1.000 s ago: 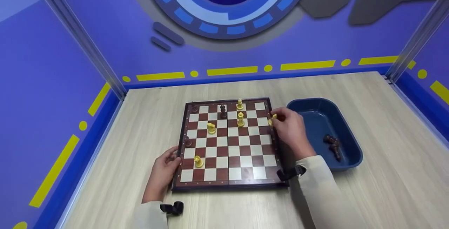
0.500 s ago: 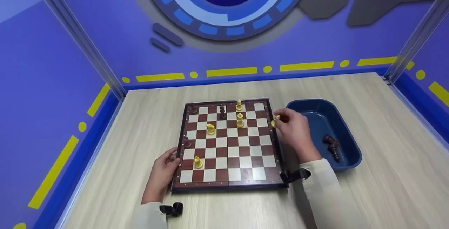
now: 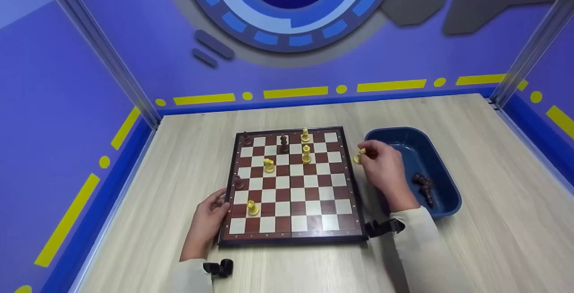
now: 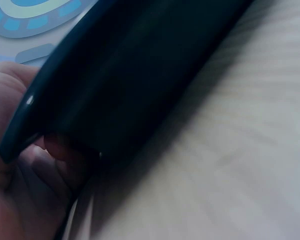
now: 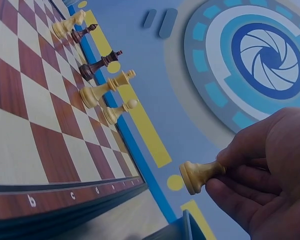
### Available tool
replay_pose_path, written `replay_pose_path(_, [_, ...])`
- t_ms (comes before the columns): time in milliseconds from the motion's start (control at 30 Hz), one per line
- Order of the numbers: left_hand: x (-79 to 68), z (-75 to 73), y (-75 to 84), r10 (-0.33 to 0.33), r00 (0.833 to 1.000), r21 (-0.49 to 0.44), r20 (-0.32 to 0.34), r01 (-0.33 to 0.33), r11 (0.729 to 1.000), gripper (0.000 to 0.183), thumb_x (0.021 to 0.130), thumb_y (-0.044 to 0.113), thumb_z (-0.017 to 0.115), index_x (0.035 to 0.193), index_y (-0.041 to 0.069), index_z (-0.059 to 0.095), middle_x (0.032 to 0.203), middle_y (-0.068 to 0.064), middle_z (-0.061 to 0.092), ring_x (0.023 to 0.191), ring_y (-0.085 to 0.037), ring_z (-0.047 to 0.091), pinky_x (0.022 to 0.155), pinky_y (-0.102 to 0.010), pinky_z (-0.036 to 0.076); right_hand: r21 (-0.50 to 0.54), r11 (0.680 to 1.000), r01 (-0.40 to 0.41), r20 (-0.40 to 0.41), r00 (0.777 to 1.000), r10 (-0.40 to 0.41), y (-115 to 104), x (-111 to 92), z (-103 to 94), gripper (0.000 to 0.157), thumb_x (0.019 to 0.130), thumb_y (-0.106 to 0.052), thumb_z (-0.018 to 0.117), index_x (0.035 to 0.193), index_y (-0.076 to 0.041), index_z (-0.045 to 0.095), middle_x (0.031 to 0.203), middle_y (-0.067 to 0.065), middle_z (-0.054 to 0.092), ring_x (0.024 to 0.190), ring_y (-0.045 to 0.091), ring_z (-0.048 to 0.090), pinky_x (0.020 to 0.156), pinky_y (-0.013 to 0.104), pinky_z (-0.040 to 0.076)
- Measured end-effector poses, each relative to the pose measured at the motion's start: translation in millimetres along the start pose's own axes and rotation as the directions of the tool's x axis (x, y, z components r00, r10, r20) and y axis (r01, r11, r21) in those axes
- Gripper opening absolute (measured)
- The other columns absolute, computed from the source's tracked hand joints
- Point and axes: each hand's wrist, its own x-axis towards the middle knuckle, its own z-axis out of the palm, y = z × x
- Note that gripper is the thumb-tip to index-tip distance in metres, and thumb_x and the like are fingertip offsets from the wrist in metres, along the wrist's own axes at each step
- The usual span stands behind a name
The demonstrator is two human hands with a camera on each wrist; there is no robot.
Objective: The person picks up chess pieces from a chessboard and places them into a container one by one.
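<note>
My right hand pinches a cream chess piece by its upper part, base outward, between the chessboard and the blue bin; its top is hidden by the fingers. At the board's left edge my left hand grips the frame, fingers curled beneath the rim. Standing on the board are a cream knight, a tall cream piece, a cream pawn and another cream piece. Dark pieces stand there too: a tall one and two near the left edge.
Right of the board sits the blue bin, with dark chess pieces lying inside. Both rest on a light wooden table. Purple-blue panels enclose the back and sides.
The right hand has moved right with the cream chess piece, from the board's right edge out past it toward the bin. The left hand has stayed on the frame.
</note>
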Motion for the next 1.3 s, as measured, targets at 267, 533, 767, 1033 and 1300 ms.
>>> replay_pose_path(267, [-1.3, -0.9, -1.7, 0.015, 1.0, -0.013, 0.01, -0.014, 1.0, 0.045, 0.095, 0.001, 0.055, 0.139, -0.002, 0.048, 0.103, -0.017, 0.06, 0.086, -0.011, 0.064, 0.07, -0.023, 0.053, -0.027, 1.0, 0.007, -0.042, 0.999, -0.008, 5.1, -0.6, -7.0, 0.023, 0.087, -0.007, 0.06, 0.107, -0.006, 0.071, 0.102, 0.014, 0.072, 0.092, 0.026, 0.066, 0.081, 0.04, 0.051])
replay_pose_path(533, [-1.0, -1.8, -1.2, 0.017, 1.0, -0.04, 0.024, -0.017, 0.999, 0.044, 0.095, 0.002, 0.054, 0.139, -0.001, 0.048, 0.106, -0.018, 0.06, 0.088, -0.011, 0.064, 0.072, -0.023, 0.053, -0.047, 0.999, 0.01, -0.079, 0.997, -0.013, 9.3, 0.0, -14.4, 0.023, 0.086, -0.007, 0.06, 0.106, -0.005, 0.072, 0.101, 0.014, 0.072, 0.091, 0.026, 0.066, 0.08, 0.04, 0.05])
replay_pose_path(767, [-1.6, -1.6, 1.0, -0.002, 1.0, -0.061, 0.024, 0.003, 0.998, 0.045, 0.096, 0.003, 0.055, 0.14, 0.0, 0.047, 0.107, -0.017, 0.059, 0.087, -0.011, 0.063, 0.072, -0.023, 0.053, -0.048, 0.999, 0.018, -0.074, 0.997, -0.021, 16.1, -0.5, -20.5, 0.023, 0.087, -0.006, 0.06, 0.107, -0.004, 0.071, 0.101, 0.016, 0.071, 0.092, 0.028, 0.065, 0.08, 0.041, 0.05])
replay_pose_path(1033, [-1.1, -1.1, -0.9, 0.008, 1.0, -0.072, 0.018, -0.006, 0.997, 0.045, 0.095, 0.001, 0.054, 0.14, -0.003, 0.046, 0.105, -0.017, 0.059, 0.085, -0.009, 0.062, 0.071, -0.023, 0.053, -0.047, 0.999, -0.007, -0.067, 0.998, 0.004, 24.7, -2.4, -25.5, 0.022, 0.088, -0.007, 0.06, 0.108, -0.005, 0.071, 0.102, 0.015, 0.071, 0.091, 0.027, 0.065, 0.077, 0.038, 0.05])
replay_pose_path(1300, [-1.1, -1.1, -0.7, 0.009, 1.0, -0.064, 0.022, -0.008, 0.998, 0.044, 0.095, 0.001, 0.054, 0.139, -0.002, 0.048, 0.103, -0.015, 0.058, 0.082, -0.007, 0.061, 0.07, -0.022, 0.052, -0.072, 0.997, -0.023, -0.09, 0.996, 0.017, 30.9, -4.2, -27.2, 0.023, 0.087, -0.009, 0.06, 0.107, -0.007, 0.071, 0.102, 0.014, 0.072, 0.093, 0.027, 0.066, 0.078, 0.04, 0.05])
